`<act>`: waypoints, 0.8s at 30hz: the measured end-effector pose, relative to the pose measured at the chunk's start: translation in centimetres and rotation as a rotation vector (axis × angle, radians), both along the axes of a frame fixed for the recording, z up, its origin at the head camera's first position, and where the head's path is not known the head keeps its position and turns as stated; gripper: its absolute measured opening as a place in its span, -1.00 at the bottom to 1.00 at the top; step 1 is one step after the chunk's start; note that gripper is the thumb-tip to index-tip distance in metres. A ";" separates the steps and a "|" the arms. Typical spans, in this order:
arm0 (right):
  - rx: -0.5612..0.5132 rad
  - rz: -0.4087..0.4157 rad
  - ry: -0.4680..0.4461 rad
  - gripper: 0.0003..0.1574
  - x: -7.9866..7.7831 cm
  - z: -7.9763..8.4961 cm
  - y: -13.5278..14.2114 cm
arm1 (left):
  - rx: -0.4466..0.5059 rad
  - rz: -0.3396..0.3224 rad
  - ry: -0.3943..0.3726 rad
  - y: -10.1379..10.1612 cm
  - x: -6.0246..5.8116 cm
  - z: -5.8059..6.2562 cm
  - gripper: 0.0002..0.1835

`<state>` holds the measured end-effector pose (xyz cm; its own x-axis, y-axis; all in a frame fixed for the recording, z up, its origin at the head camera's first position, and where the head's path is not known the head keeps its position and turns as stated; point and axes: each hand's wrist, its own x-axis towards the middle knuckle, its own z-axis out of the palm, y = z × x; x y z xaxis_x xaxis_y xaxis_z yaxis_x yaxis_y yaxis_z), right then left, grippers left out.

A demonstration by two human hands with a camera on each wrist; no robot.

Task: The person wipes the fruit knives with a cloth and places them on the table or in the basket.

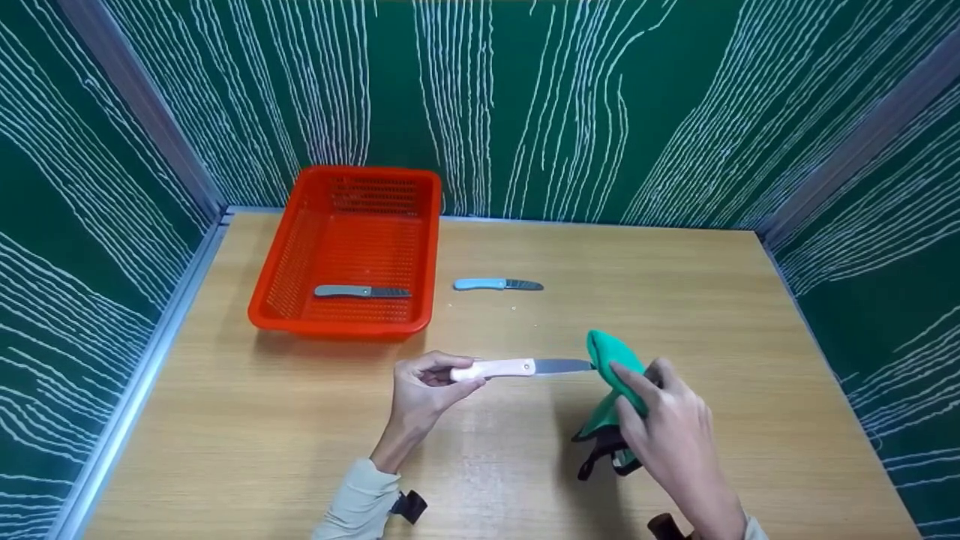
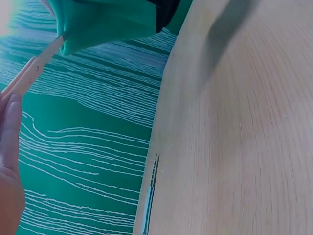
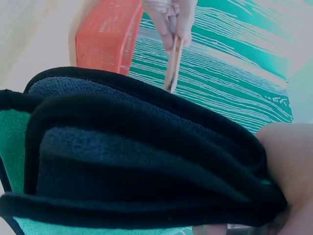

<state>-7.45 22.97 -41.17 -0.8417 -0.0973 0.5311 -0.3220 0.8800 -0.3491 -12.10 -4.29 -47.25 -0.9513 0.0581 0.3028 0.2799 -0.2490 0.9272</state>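
Note:
My left hand [image 1: 421,394] pinches the pale pink handle of a folding knife [image 1: 495,368] between thumb and fingers, its blade out and pointing right. A green cloth with black edging [image 1: 616,360] is gripped in my right hand [image 1: 671,420], folded at the blade's tip. In the left wrist view the tip of the knife [image 2: 36,68] meets the green cloth [image 2: 107,27]. Dark grey inner faces of the cloth [image 3: 142,142] fill much of the right wrist view and hide the blade's end there.
A red plastic basket [image 1: 341,327] stands at the back left with a grey-handled folding knife [image 1: 362,291] inside. Right of it, a blue-handled folding knife [image 1: 497,284] lies unfolded on the wooden table [image 1: 675,285]. Green panels with white lines [image 1: 562,112] wall the table.

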 end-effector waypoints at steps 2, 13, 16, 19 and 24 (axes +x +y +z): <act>-0.004 -0.003 0.011 -0.56 0.0 0.2 0.1 | -0.006 -0.001 0.001 0.0 0.2 0.5 -0.73; -0.024 0.020 0.062 -0.52 0.5 1.4 -0.5 | -0.015 -0.019 0.017 0.5 -0.6 -1.9 -0.70; -0.021 0.043 0.078 -0.51 0.8 1.8 -1.1 | -0.020 -0.022 0.011 0.7 -0.6 -1.9 -0.71; -0.016 0.071 0.098 -0.52 0.9 1.9 -1.8 | -0.028 -0.029 -0.002 0.8 -0.6 -1.8 -0.71; 0.024 0.128 0.110 -0.54 0.8 1.3 -3.0 | -0.041 -0.032 -0.024 1.1 -0.5 -1.7 -0.71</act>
<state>-6.62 19.92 -39.83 -0.7584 -0.2138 0.6157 -0.4671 0.8371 -0.2847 -12.57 -3.21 -48.90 -0.9556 0.1008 0.2769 0.2502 -0.2190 0.9431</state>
